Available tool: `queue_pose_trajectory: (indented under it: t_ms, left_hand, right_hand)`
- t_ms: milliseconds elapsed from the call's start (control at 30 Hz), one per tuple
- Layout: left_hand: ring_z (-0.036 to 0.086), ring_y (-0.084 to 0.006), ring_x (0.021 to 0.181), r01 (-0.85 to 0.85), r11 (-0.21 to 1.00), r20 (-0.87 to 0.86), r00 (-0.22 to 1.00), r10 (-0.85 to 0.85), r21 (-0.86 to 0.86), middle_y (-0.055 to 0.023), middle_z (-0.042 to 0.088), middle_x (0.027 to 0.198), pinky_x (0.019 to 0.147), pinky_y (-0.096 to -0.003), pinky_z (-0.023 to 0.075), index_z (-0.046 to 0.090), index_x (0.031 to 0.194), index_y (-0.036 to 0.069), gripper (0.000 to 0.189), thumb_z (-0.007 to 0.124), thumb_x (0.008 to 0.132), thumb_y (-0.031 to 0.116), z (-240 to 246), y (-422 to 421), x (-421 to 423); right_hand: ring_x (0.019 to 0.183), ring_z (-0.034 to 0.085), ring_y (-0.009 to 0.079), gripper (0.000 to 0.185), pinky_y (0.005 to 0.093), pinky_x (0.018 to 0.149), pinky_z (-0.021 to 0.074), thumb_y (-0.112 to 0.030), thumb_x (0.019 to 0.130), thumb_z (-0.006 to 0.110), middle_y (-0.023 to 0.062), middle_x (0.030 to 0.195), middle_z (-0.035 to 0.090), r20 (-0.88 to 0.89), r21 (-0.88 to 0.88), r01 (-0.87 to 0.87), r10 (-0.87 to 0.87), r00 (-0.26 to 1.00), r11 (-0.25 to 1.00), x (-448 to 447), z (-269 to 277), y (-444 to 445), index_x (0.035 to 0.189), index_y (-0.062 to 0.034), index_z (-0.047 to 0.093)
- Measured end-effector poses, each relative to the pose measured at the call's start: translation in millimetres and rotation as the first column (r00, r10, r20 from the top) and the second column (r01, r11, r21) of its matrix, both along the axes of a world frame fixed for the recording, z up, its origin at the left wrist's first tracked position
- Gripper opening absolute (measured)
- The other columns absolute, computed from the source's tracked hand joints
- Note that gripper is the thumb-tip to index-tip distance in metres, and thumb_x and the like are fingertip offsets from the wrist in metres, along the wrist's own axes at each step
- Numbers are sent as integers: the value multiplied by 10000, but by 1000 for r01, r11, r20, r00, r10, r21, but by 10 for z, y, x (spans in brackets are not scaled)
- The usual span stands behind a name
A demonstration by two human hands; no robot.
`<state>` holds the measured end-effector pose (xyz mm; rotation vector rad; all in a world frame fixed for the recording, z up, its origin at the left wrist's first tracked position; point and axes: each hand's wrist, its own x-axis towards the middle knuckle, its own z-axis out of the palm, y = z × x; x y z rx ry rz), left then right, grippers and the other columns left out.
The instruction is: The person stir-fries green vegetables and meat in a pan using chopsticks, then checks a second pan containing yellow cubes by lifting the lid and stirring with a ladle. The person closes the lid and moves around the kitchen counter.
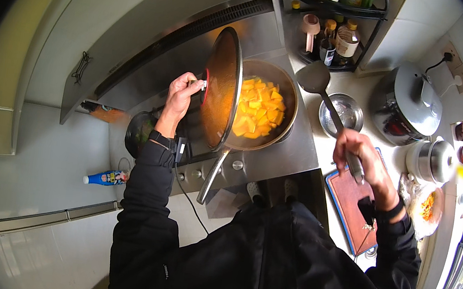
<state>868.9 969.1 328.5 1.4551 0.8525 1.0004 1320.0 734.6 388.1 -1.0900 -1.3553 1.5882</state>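
Observation:
My left hand (179, 96) grips the knob of a glass pan lid (220, 94), which is tilted on edge over the left side of a frying pan (292, 95). Orange-yellow chunks, perhaps pumpkin (261, 108), fill much of the pan's visible inside. Its long metal handle (212, 177) points towards me. In my right hand (360, 158) is the handle of a dark cooking spatula (314, 77). The spatula's blade is raised to the right of the pan, close to a metal bowl (341, 115). The lid hides the pan's left part.
The pan sits on a steel gas stove (296, 153) under a range hood (184, 36). A wooden cutting board (351, 205) lies below my right hand. An electric cooker (405, 107), a lidded pot (431, 161) and a bottle rack (335, 66) stand around the counter.

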Motion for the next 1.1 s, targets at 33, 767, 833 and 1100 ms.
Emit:
queue_pose_trajectory:
  t_ms: [33, 767, 833, 1100]
  left_hand:
    - [464, -38, 778, -1, 1000, -1, 1000, 1, -9, 66, 535, 803, 731, -221, 370, 578, 779, 105, 238, 718, 965, 57, 5, -10, -27]
    - [416, -73, 827, 18, 998, 212, 977, -6, -55, 61, 497, 835, 804, -253, 330, 562, 809, 108, 207, 686, 969, 71, -253, -65, -295]
    - [413, -55, 811, 0, 999, 223, 975, 11, -51, 86, 485, 811, 780, -240, 331, 580, 797, 115, 219, 722, 961, 78, -259, -66, -298]
    - [398, -49, 797, -27, 997, 244, 969, 44, -74, 94, 463, 796, 770, -231, 327, 584, 792, 113, 227, 725, 963, 67, -261, -70, -342]
  right_hand:
    - [640, 665, 200, 271, 316, 641, 527, -222, 919, 417, 120, 739, 656, -96, -22, -82, 80, 992, 996, -68, 12, 168, 920, -5, 578]
    - [762, 709, 398, 147, 448, 720, 574, -208, 914, 658, 183, 811, 716, 757, 544, -54, -462, 463, 837, -1008, -94, 1545, 926, -90, 745]
    - [746, 705, 396, 146, 449, 717, 573, -213, 904, 660, 185, 798, 710, 766, 573, -103, -487, 420, 813, -1011, -186, 1604, 902, -96, 746]
    - [643, 672, 281, 212, 383, 604, 544, -166, 958, 579, 126, 769, 691, 652, 672, -235, -411, 637, 702, -295, -900, 1586, 867, -31, 713]
